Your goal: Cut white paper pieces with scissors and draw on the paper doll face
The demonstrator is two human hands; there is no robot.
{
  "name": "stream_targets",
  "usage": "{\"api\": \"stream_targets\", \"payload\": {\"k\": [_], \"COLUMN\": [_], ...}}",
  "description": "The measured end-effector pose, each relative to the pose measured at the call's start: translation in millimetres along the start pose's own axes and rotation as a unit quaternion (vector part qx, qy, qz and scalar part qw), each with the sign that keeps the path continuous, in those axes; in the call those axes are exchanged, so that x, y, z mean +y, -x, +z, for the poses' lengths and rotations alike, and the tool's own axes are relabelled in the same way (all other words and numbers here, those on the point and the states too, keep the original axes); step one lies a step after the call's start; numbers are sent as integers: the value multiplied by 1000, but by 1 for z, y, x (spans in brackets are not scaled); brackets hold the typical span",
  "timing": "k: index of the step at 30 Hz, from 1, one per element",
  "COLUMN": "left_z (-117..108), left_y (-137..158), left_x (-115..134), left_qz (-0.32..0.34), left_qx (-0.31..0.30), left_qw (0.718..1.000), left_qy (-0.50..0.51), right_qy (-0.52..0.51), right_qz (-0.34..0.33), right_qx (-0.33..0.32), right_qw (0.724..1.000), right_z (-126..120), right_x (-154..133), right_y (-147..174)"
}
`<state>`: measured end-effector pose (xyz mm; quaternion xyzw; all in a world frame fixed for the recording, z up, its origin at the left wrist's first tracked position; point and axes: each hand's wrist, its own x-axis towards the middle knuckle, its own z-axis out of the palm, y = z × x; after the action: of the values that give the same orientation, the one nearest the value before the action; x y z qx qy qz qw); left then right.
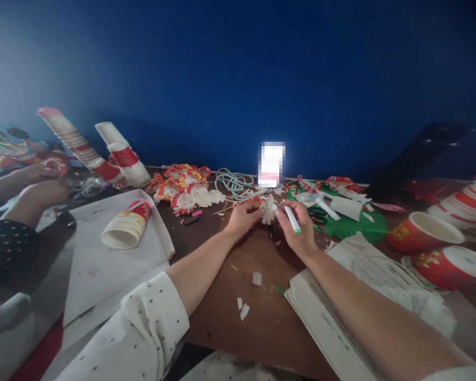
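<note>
Over the middle of the brown table, my left hand [243, 219] pinches the left edge of a small white paper cutout [268, 210] with a fringed, petal-like outline. My right hand [300, 228] is closed round a white marker with a green end [292, 219], its fingers also near the cutout's right edge. Whether those fingers touch the cutout I cannot make out. Black-handled scissors [317, 215] lie just right of my right hand. To the left of my left hand is a heap of red, orange and white paper cutouts [186, 182].
A lit, blurred-out screen [272, 164] stands against the blue wall. Stacked paper cups [127, 225] lie on a white box [103, 275]. Red cups [424, 233] stand at right beside papers [381, 270]. A grey eraser-like block [256, 279] and scraps lie in front. Another person's hands [43, 185] work at left.
</note>
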<state>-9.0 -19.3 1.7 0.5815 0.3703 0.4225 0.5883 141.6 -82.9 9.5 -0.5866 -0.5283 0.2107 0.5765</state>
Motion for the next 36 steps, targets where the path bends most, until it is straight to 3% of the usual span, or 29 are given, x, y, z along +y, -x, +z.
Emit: {"api": "stream_targets", "payload": {"k": [9, 15, 19, 31, 36], "left_z": [1, 1, 2, -1, -1], "left_y": [-1, -2, -2, -3, -1], "left_x": [-1, -1, 1, -3, 1], "left_qz": [-36, -42, -49, -60, -81], "left_qx": [14, 9, 5, -16, -25], "left_qw": [998, 996, 995, 997, 996], "left_qy": [42, 80, 87, 41, 33], "right_qy": [63, 156, 154, 177, 165], "right_qz": [-33, -189, -247, -199, -225], "right_qx": [17, 34, 21, 32, 43], "right_qw": [997, 969, 957, 964, 959], "right_z": [-6, -11, -12, -11, -9], "right_x": [0, -10, -12, -7, -1], "right_y": [-1, 2, 3, 6, 5]}}
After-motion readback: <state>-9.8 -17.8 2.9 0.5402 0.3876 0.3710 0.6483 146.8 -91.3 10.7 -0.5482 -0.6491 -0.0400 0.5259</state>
